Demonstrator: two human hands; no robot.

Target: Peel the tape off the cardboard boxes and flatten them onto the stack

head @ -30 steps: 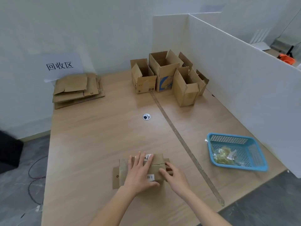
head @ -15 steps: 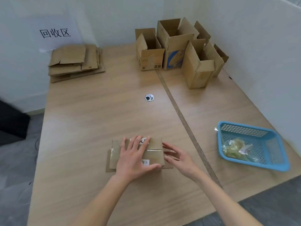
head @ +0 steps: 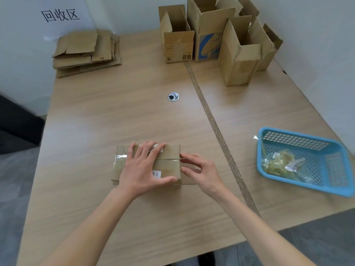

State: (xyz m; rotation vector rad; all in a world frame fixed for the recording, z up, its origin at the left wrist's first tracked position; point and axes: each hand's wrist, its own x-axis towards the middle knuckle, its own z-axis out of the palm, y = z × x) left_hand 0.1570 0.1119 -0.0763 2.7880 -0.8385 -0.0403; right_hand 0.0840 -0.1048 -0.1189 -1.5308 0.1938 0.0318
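Note:
A small taped cardboard box [head: 169, 162] lies near the table's front edge, with clear tape along its middle seam and white labels on top. My left hand [head: 143, 166] presses flat on its top with fingers spread. My right hand [head: 199, 169] is at the box's right end, fingertips touching the tape end at the seam; whether they pinch it I cannot tell. A stack of flattened cardboard [head: 86, 52] lies at the far left under a paper sign. Several open upright boxes [head: 209, 35] stand at the far right.
A blue plastic basket [head: 307, 162] with crumpled tape and labels sits at the right edge. A round cable grommet [head: 173, 96] is in the table's middle, beside a seam strip [head: 215, 127] running front to back. White walls enclose the far side and the right.
The view has tilted downward and come closer. My right hand's fingers have shifted along the box's right end toward the tape seam. My left hand stays pressed on top.

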